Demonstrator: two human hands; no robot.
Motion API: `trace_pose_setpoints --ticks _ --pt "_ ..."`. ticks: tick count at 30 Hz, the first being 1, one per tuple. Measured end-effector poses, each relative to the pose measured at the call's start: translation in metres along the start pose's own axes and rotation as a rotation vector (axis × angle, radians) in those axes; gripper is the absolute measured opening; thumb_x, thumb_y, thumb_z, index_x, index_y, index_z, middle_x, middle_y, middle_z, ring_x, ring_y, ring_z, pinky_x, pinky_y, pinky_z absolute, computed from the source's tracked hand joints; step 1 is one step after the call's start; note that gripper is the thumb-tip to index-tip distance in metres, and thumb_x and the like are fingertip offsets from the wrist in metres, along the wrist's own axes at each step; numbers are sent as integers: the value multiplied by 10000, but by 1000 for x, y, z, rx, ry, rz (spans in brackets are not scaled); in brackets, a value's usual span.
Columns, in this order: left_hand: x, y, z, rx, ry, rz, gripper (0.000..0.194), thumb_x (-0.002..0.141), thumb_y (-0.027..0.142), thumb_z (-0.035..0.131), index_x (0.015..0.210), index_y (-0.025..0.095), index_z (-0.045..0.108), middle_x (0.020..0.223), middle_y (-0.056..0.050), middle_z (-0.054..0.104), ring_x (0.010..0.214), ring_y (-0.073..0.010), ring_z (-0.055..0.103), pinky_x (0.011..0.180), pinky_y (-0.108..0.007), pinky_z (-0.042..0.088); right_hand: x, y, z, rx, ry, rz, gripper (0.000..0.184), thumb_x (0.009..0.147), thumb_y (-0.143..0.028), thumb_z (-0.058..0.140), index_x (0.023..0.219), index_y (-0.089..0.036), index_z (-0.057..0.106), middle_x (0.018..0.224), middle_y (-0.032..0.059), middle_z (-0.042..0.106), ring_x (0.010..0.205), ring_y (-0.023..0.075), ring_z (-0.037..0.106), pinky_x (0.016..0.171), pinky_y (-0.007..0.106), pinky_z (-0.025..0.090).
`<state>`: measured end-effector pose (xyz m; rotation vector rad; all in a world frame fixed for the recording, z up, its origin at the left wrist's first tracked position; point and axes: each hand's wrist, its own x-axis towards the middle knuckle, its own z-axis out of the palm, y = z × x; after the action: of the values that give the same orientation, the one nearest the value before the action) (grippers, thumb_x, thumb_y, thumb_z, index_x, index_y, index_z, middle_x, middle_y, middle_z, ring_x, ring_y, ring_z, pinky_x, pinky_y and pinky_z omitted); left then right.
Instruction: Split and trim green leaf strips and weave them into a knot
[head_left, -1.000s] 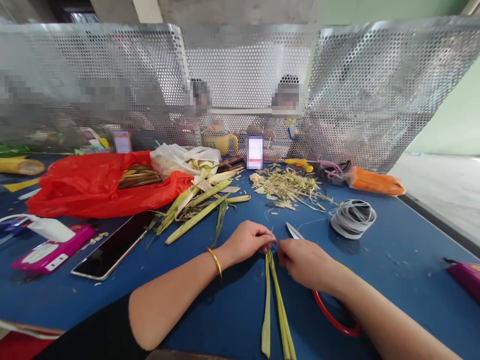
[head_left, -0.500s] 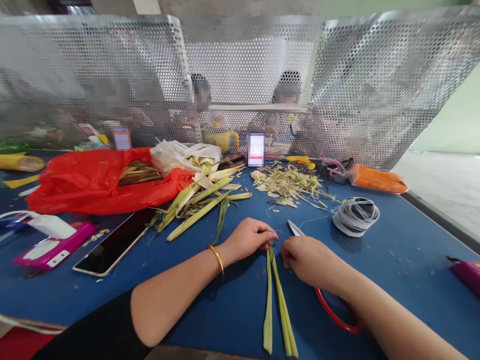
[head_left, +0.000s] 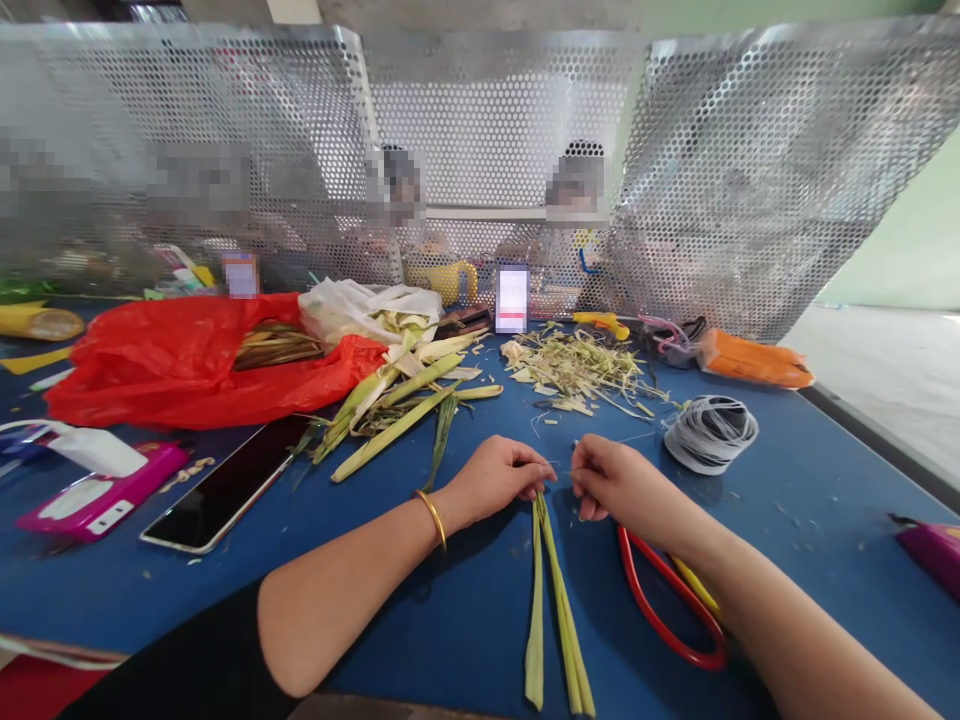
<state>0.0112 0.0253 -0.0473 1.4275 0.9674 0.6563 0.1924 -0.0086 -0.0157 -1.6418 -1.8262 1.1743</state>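
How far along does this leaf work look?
Done: a heap of trimmings lies behind. In hand: the left hand pinches the tops of a few leaf strips; the right hand holds something fine beside it, too thin to identify. Left: more stalks lie loose, and the thread coil sits apart.

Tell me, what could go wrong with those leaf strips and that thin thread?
The left hand pinches the tops of the green leaf strips while the right hand pulls a thin thread; the strips might slip apart. The red-handled scissors lie right under the right wrist, so the arm could bump them. The spool of white thread could tangle with the leaf scraps.
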Motion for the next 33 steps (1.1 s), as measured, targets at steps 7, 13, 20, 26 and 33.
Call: trace_pose_setpoints --ticks 7,13,20,26,33 --pt "-1 1 1 40 9 21 174 736 247 614 759 129 740 622 -11 648 532 -93 542 559 -206 453 -2 -1 -10 -140 -68 -2 198 728 -86 453 770 -188 617 641 -24 625 485 96 589 484 198 446" --pt "1 -1 2 96 -3 35 203 745 286 599 747 128 726 598 -8 627 529 -106 537 553 -216 448 0 -6 -5 49 -61 -19 106 747 -174 485 737 -189 589 582 -52 553 431 71 491 422 182 378" --pt "-4 6 -1 379 -68 170 210 742 171 479 663 143 672 603 6 607 585 -117 553 575 -208 404 10 -9 20 438 142 -10 101 693 -263 571 646 -175 583 521 -55 545 389 57 460 379 168 365" --pt "-5 11 -3 368 -111 143 205 712 143 477 675 135 678 625 9 606 597 -113 534 591 -208 401 12 -8 22 515 172 -27 109 695 -268 603 641 -176 581 519 -47 564 419 67 505 424 178 422" --pt "-3 4 -2 319 -149 118 204 748 239 542 777 131 713 615 28 574 562 -95 445 549 -208 343 14 -5 19 429 117 -102 121 720 -284 594 685 -169 606 537 -31 593 428 69 500 416 175 394"
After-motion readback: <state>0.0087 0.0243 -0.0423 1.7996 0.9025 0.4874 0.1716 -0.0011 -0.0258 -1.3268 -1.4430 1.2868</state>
